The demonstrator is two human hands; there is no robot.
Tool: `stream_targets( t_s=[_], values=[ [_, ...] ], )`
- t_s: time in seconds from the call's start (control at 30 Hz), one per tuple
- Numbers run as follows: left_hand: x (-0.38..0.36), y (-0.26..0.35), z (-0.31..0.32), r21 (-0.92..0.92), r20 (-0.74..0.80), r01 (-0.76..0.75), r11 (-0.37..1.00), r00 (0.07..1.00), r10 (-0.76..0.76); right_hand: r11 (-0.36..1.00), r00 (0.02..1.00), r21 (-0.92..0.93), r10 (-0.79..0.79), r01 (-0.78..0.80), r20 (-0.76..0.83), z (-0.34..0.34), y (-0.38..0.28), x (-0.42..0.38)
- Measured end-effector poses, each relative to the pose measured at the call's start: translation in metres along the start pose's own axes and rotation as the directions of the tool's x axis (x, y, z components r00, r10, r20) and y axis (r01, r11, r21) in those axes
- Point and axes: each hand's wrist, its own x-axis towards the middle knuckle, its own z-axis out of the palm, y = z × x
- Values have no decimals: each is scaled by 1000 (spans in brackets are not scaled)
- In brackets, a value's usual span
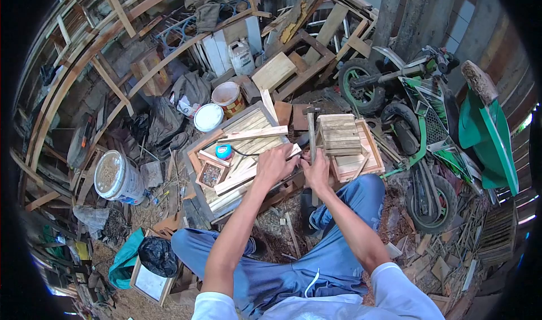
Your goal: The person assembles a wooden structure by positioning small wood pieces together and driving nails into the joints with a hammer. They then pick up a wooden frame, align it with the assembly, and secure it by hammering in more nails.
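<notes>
My left hand (275,164) is closed on a long pale wood strip (237,183) that lies slantwise over the slatted workboard (214,207). Close beside it, my right hand (316,168) is wrapped round the handle of a hammer (311,129), whose head points away from me. Another wood strip (257,133) rests across the board. A blue and red round container (223,151) sits near a small wooden box of nails (212,174). Right of the hammer stands a slatted wooden piece (340,135) on a wooden frame (370,150).
A white bucket (117,176) stands at the left. Two smaller buckets, one white-lidded (209,117) and one open (227,97), are behind the board. A green small motorbike (426,122) and a green wheelbarrow (488,136) stand at the right. Wood scraps litter the ground.
</notes>
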Motion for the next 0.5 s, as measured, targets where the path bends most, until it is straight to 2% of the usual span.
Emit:
stream_targets(
  t_s=[0.13,0.23,0.33,0.43,0.5],
  values=[
    [0,-4,4,-21,-1,17,1000,1000,-17,997,996,75,8,-1,-90,5,-6,-6],
    [-1,-3,5,-42,-14,0,999,1000,-1,989,998,148,9,0,-62,3,-3,-6],
    [1,4,3,-20,5,-6,1000,1000,6,998,998,-26,49,-48,31,-24,-23,-7],
    [-3,4,4,-34,-18,-6,999,1000,6,990,982,-88,121,-109,148,-69,-67,-14],
    [-4,5,1,-34,-21,-8,999,1000,7,997,957,-51,70,-58,281,-99,-81,-27]
  ],
)
